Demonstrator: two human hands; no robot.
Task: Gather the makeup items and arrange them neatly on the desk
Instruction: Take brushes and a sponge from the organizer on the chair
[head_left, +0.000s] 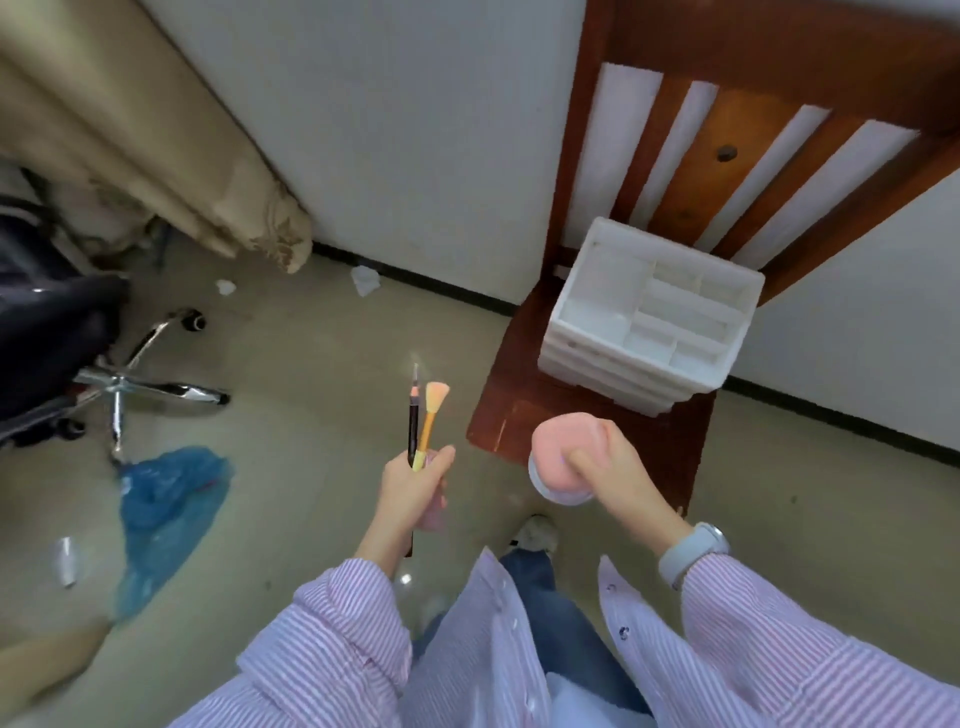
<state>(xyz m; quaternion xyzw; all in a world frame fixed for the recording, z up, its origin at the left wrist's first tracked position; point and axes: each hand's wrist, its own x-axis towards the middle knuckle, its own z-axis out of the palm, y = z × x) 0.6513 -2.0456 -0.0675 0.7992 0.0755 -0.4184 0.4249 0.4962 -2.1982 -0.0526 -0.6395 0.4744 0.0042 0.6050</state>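
My left hand (415, 486) grips a bundle of makeup tools over the floor: a black pencil (413, 415), an orange-bristled brush (432, 410) and a pink item (434, 512) low in the palm. My right hand (605, 470) holds a pink powder puff (563, 454) pressed against a round clear case (550, 491), just at the front edge of the wooden chair (524, 415). A white compartmented organizer (649, 317) stands empty on the chair seat, beyond my right hand.
A black office chair with a chrome base (119, 384) stands at the left. A blue plastic bag (161, 509) and white paper scraps (366, 280) lie on the floor. A beige curtain (156, 156) hangs at upper left. White walls stand behind.
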